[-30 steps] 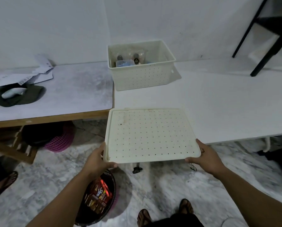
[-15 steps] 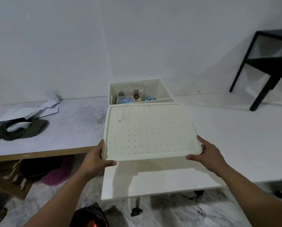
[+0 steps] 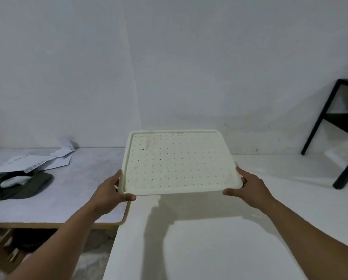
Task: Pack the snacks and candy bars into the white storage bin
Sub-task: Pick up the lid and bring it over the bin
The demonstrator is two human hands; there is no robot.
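I hold a white perforated lid flat above the white table, about where the storage bin stood in the earlier frames. My left hand grips its near left corner, thumb under the front edge. My right hand grips the near right corner. The lid hides the white storage bin and the snacks in it completely.
A grey-topped wooden table adjoins on the left, carrying loose papers and a dark cloth. A black stand is on the white table at the far right. White walls rise close behind.
Both hands have carried the lid up and forward from over the floor to above the bin, which it now covers from view. The camera has tilted upward.
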